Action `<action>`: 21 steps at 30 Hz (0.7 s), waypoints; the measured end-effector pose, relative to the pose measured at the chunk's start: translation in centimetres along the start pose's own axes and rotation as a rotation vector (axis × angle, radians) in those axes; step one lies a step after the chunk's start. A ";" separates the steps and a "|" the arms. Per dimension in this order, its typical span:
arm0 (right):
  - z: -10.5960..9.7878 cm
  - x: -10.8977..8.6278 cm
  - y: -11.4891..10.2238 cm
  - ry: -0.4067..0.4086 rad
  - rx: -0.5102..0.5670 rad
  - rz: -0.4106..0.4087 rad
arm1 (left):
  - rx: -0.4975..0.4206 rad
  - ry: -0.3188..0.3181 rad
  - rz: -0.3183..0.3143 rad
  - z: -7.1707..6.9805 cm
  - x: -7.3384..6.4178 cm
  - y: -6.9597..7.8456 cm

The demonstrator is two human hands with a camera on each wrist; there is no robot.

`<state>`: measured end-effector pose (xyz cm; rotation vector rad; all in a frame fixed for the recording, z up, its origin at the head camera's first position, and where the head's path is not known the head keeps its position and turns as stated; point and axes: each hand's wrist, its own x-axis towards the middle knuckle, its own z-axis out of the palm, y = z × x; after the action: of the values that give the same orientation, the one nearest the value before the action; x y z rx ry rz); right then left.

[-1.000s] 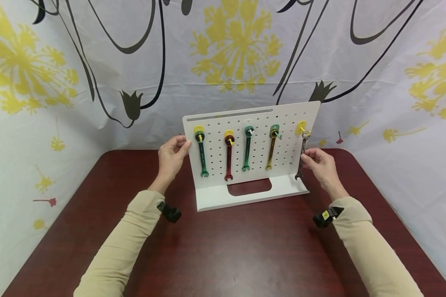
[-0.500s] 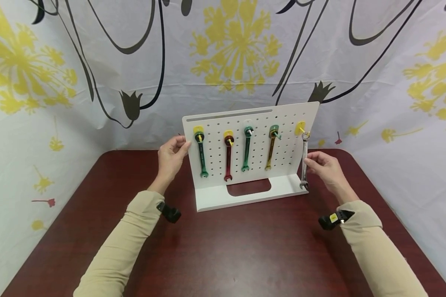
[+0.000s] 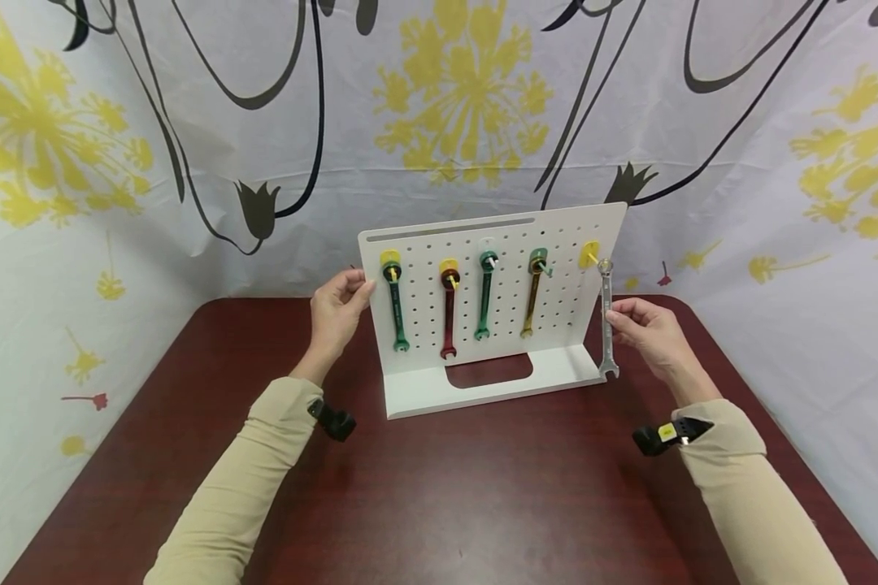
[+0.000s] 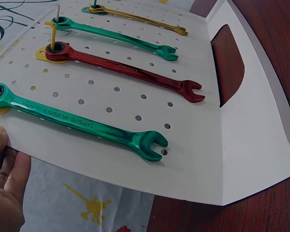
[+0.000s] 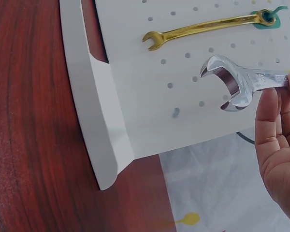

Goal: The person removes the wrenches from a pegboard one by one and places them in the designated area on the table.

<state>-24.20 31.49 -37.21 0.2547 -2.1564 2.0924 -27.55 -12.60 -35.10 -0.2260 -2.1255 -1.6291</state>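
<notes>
My right hand (image 3: 647, 331) pinches a silver combination wrench (image 3: 606, 321) by its shank at the right side of a white pegboard (image 3: 508, 309). The wrench hangs upright, ring end up, beside the tip of a yellow hook (image 3: 589, 253); whether the tip is inside the ring I cannot tell. In the right wrist view, the wrench's open end (image 5: 234, 87) stands off the board. My left hand (image 3: 338, 313) grips the board's left edge between thumb and fingers. Hanging nearest to it is a green wrench (image 4: 82, 121).
A red wrench (image 3: 449, 317), a second green wrench (image 3: 485, 301) and a gold wrench (image 3: 532, 301) hang from hooks along the board. The board's foot (image 3: 417, 392) rests on a dark red table (image 3: 475, 487). A patterned cloth (image 3: 439, 122) hangs behind.
My right hand has moved slightly right and toward me, and the silver wrench's ring has shifted outward along the hook toward its tip. My left hand stays on the board's edge.
</notes>
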 end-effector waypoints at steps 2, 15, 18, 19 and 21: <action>0.0 0.0 -0.2 -0.002 0.021 -0.015 | 0.000 0.004 -0.001 0.0 0.0 -0.1; -1.4 -0.7 -0.2 0.047 0.114 -0.021 | -0.018 0.009 -0.011 0.1 -0.1 -0.1; -2.2 -1.0 0.5 0.066 0.124 -0.002 | -0.015 0.008 -0.003 0.1 -0.1 0.0; -2.5 -1.1 0.7 0.072 0.119 0.008 | -0.017 0.006 -0.001 0.1 -0.1 0.0; -3.1 -1.4 1.2 0.085 0.090 0.041 | -0.016 0.004 0.003 0.1 -0.1 0.0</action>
<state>-23.22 34.64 -38.60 0.1285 -2.0404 2.1832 -27.50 -12.53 -35.16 -0.2310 -2.1086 -1.6441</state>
